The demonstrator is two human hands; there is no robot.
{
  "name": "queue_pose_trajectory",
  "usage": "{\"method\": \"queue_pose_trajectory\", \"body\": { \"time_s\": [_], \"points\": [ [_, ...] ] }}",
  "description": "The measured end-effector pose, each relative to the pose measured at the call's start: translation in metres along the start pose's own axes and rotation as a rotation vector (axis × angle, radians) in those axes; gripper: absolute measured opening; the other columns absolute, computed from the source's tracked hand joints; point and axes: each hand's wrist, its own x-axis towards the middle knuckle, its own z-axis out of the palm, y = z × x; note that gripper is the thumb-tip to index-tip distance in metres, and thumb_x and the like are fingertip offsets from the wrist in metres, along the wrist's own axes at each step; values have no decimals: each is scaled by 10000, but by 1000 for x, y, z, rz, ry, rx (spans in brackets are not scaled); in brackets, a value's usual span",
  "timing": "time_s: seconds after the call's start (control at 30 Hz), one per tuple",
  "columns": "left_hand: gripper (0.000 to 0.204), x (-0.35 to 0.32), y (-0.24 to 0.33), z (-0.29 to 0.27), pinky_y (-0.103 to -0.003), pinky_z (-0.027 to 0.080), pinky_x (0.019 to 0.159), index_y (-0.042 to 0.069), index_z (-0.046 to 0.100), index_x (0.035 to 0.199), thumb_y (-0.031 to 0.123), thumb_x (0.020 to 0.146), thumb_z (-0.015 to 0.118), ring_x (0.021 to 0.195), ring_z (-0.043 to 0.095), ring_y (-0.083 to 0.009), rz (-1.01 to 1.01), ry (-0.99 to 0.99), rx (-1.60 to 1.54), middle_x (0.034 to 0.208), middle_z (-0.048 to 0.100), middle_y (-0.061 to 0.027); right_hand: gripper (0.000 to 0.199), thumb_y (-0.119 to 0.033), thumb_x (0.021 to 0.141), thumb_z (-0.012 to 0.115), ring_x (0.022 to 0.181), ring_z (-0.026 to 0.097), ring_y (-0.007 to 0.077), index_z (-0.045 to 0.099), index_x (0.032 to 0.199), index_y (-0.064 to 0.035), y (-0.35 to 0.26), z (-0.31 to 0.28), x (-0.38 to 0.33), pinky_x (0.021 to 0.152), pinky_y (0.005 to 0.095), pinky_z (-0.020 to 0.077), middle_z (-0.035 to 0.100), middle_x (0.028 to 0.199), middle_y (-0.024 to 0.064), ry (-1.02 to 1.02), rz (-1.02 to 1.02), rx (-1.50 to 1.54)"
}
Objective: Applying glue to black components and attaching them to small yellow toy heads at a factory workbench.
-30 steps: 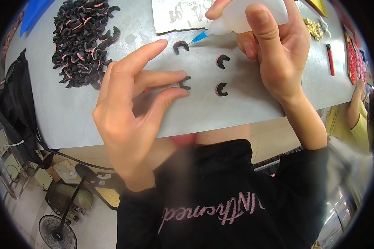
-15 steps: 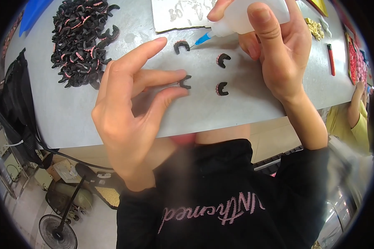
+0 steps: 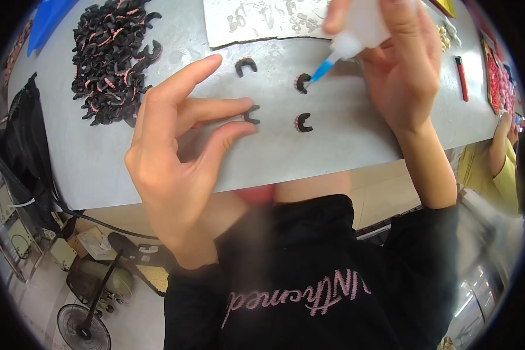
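My left hand (image 3: pixel 172 140) rests low over the grey table, thumb and a finger closed on the sides of a small black horseshoe-shaped piece (image 3: pixel 252 115). In my right hand (image 3: pixel 405 84) is a white squeeze bottle (image 3: pixel 364 28), tipped downward. Its blue needle tip (image 3: pixel 322 72) reaches a second black horseshoe-shaped piece (image 3: pixel 301 83) with a pink beaded outer edge; whether fluid comes out is too small to see. Another such piece (image 3: pixel 304 122) lies nearer me, and one more (image 3: pixel 246 66) lies beyond my left fingertips, its open side toward me.
A heap of black and pink horseshoe pieces (image 3: pixel 108 64) covers the table's far left, beside a blue sheet or tray (image 3: pixel 48 23). At the back lies a stained white sheet (image 3: pixel 256 23). A red pen-like tool (image 3: pixel 462 79) and gold pieces (image 3: pixel 443 38) are on the right. A person's yellow sleeve (image 3: pixel 504 186) shows beyond.
My right hand has moved the bottle rightward, its needle going from the upper left piece to the upper right one. My left hand keeps its pinch. The view has shifted slightly.
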Motion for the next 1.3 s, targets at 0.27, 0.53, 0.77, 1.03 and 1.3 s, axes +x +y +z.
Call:
{"method": "queue_pose_trajectory", "body": {
  "time_s": [0.27,0.53,0.77,1.03,1.3],
  "points": [
    [561,-1,8,4,-193,305,598,37,522,1165,6,659,762,699,529,-47,-93,18,-55,792,705,-14,222,-198,928,545,681,572,119,485,985,8,-12,-11,1,625,227,443,596,743,83,-247,275,146],
    [556,-2,5,3,-195,306,609,30,528,1159,18,658,767,693,475,-55,-74,24,-63,807,704,-9,205,-170,926,552,670,561,102,495,982,19,-11,-9,-1,610,217,429,581,733,64,-276,250,194],
    [528,0,6,1,-199,470,640,-9,526,1152,-34,671,743,730,638,-103,8,3,8,788,698,-74,195,-166,925,552,663,554,91,504,975,17,-10,-8,-2,606,215,423,581,719,54,-312,199,169],
    [576,-1,6,4,-199,311,618,30,527,1167,24,648,776,713,465,-61,-56,22,-10,809,701,-1,207,-182,927,550,662,551,86,508,970,16,-14,-10,-1,602,202,409,588,720,56,-332,191,106],
    [585,-2,5,4,-196,311,620,25,523,1172,25,646,778,717,470,-58,-60,18,-22,811,701,-1,212,-182,925,554,654,562,92,506,972,19,-13,-11,-1,585,207,421,589,716,59,-339,240,130]
  ]
}}
